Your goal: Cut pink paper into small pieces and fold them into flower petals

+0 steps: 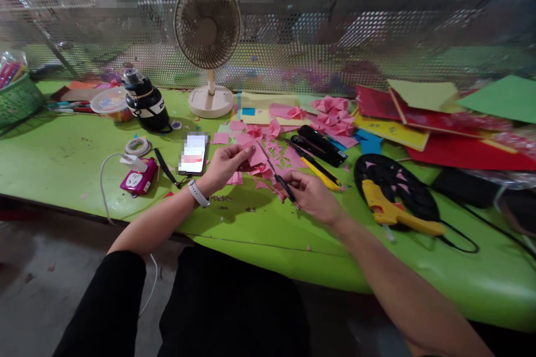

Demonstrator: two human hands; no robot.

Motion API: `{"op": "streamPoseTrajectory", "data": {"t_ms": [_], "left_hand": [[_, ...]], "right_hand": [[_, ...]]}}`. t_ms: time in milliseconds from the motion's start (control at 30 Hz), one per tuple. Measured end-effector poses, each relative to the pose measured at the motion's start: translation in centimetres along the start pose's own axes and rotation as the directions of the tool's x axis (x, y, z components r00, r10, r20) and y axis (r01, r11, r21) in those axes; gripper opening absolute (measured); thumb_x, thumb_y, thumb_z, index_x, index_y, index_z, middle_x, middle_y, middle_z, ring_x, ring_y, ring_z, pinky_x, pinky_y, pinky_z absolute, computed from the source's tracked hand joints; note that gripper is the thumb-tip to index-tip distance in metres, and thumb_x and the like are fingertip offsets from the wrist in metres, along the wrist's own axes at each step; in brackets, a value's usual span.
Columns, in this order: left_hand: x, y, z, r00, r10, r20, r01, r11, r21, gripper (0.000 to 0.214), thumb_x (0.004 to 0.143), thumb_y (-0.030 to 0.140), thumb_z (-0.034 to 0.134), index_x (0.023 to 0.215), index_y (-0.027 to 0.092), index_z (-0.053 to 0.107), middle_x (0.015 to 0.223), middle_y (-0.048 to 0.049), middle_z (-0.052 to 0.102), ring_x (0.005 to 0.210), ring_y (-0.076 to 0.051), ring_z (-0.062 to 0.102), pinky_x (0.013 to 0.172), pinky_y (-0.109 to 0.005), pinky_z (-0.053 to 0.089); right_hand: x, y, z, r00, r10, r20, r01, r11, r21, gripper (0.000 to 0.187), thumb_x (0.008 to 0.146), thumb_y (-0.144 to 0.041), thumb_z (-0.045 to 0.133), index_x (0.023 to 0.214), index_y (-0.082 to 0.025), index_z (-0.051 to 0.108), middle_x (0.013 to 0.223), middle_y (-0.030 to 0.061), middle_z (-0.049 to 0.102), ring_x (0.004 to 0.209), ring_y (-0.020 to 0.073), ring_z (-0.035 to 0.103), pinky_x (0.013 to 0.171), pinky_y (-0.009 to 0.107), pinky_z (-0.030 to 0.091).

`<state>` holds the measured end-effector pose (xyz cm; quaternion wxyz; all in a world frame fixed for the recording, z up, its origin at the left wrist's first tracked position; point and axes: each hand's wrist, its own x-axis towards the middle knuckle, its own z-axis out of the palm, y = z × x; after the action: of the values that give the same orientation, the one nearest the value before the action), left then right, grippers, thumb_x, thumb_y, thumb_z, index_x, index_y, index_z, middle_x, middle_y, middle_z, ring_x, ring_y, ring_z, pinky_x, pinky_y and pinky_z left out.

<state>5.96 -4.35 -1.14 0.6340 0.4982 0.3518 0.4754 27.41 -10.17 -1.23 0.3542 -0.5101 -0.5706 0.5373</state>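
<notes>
My left hand [226, 166] pinches a folded piece of pink paper [256, 154] just above the green table [62, 156]. My right hand [312, 194] is closed round the black handles of small scissors [280, 178], whose blades point up and left into the pink paper. Pink paper scraps [268, 173] lie on the table under and around both hands. A white watch band sits on my left wrist.
A phone [194, 152], a pink device on a white cable [138, 181], tape roll and black bottle [145, 101] lie left. A fan [208, 39] stands behind. Right: black stapler [320, 144], yellow cutter [320, 173], yellow glue gun [393, 213], folded pink flowers [333, 114], coloured card sheets [435, 122].
</notes>
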Motion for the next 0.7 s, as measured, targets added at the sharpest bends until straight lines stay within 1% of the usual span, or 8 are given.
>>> {"op": "streamPoseTrajectory", "data": {"t_ms": [133,300,400,533,700], "left_hand": [[0.02,-0.04,-0.02,1.000,0.001,-0.004,-0.001,1.000,0.004,0.045,0.073,0.053,0.080,0.069,0.013,0.060,0.065,0.0012,0.059,0.062,-0.009,0.064,0.070,-0.028,0.060],[-0.04,-0.22,-0.07,0.998,0.017,0.056,-0.017,1.000,-0.005,0.042,0.076,0.050,0.079,0.070,0.012,0.061,0.064,0.0008,0.060,0.060,-0.008,0.063,0.069,-0.028,0.061],[0.00,-0.36,-0.10,0.998,0.007,0.060,-0.005,1.000,-0.021,0.042,0.076,0.049,0.079,0.070,0.012,0.060,0.063,0.0015,0.059,0.060,-0.008,0.063,0.069,-0.028,0.061],[0.01,-0.34,0.03,0.999,0.004,0.052,-0.002,1.000,-0.028,0.043,0.074,0.049,0.081,0.069,0.012,0.060,0.062,0.0017,0.059,0.059,-0.008,0.063,0.068,-0.028,0.061],[-0.31,0.09,0.62,0.999,-0.031,0.044,0.033,0.998,-0.049,0.045,0.070,0.049,0.083,0.065,0.012,0.057,0.060,0.0037,0.055,0.056,-0.006,0.060,0.067,-0.027,0.060]], "right_hand": [[-0.04,0.02,-0.01,1.000,-0.002,-0.001,0.002,1.000,0.010,0.045,0.064,-0.056,0.084,0.079,-0.019,0.064,0.069,0.0018,0.063,0.058,0.0125,0.054,0.043,0.024,0.036],[-0.05,0.28,-0.12,1.000,-0.026,-0.003,0.026,1.000,-0.007,0.046,0.066,-0.058,0.082,0.080,-0.018,0.065,0.070,0.0028,0.064,0.057,0.0122,0.054,0.043,0.024,0.037],[-0.12,0.10,-0.06,0.999,-0.032,-0.002,0.032,0.999,-0.023,0.047,0.067,-0.060,0.080,0.079,-0.017,0.064,0.068,0.0024,0.064,0.055,0.0114,0.053,0.042,0.023,0.038],[-0.17,-0.20,0.08,1.000,-0.009,-0.003,0.009,1.000,-0.012,0.050,0.064,-0.062,0.082,0.077,-0.018,0.063,0.065,0.0010,0.062,0.051,0.0098,0.051,0.040,0.022,0.036],[-0.07,0.23,0.06,0.999,0.033,-0.006,-0.033,0.999,0.015,0.050,0.063,-0.060,0.083,0.080,-0.017,0.064,0.064,0.0003,0.063,0.046,0.0078,0.046,0.038,0.022,0.035]]}}
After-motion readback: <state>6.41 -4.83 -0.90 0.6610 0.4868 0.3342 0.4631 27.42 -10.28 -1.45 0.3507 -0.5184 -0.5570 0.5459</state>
